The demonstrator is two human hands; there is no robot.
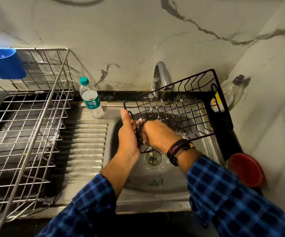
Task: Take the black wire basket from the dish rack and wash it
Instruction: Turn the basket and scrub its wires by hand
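The black wire basket (pixel 182 106) is held tilted over the steel sink (pixel 138 182), under the grey tap (pixel 160 74). My left hand (pixel 128 135) grips the basket's near left end, thumb up along the wire. Beside it, my right hand (pixel 158 135) lies on the same end with its fingers curled down against the wires; whether it holds anything is hidden. The steel dish rack (pixel 28 117) stands on the left.
A clear water bottle (pixel 91 98) with a teal cap stands on the ribbed drainboard (pixel 83 147). A blue holder (pixel 4 63) hangs on the rack. A soap dispenser (pixel 232 89) and a red bowl (pixel 246 170) sit at the right.
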